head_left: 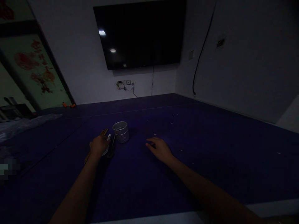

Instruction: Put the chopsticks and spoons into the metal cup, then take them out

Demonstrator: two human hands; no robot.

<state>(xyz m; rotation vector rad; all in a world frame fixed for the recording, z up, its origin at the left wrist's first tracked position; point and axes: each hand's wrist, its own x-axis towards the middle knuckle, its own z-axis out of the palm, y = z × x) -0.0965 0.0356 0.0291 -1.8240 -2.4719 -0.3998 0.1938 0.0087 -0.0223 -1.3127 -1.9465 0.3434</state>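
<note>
Chopsticks [104,132], slim brown wood, and a white, slim-handled spoon [109,136] sit left of my silver cylindrical metal cup [121,133]. Left hand [99,145] covers them, pinch unclear; right hand [160,148], right of the cup, spread loosely. A sideways sweep could topple it.

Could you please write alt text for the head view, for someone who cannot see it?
A person's left hand covers part of some brown sticks and a white spoon on a dark blue surface, beside a darker spoon and upright metallic cup; the right hand is open, holding nothing visible. A large dark screen hangs on the wall.
</note>
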